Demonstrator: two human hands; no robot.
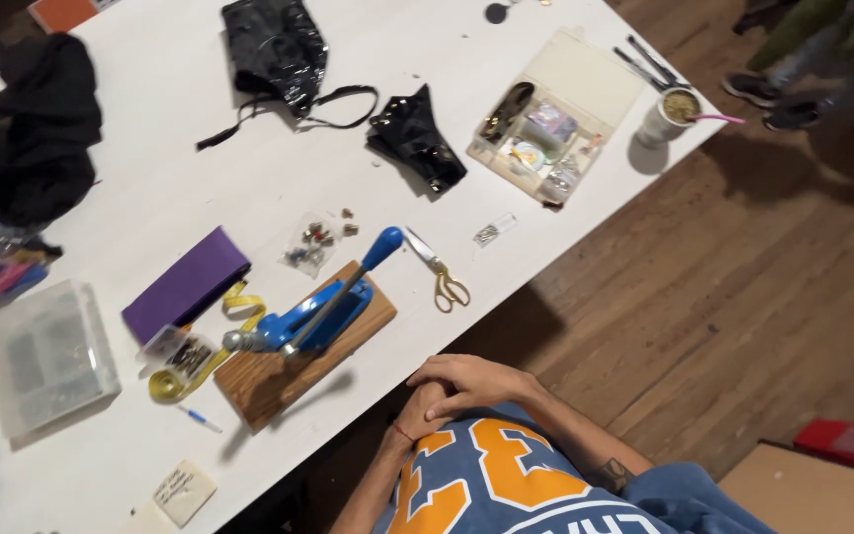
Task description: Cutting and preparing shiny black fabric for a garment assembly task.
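We rest our right hand over our left hand, fingers loosely curled and holding nothing, at the table's near edge, near the blue hand press on its wooden board.

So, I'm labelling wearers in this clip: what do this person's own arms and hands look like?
Both forearms are bare, with no sleeves reaching them. The left hand has a thin red string at the wrist; the right hand has no rings visible. A dark tattoo marks the right forearm.

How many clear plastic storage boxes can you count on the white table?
2. One clear box sits closed at the table's left edge, beside the purple case. The other box lies open at the far right, near the cup. Others may lie outside the picture.
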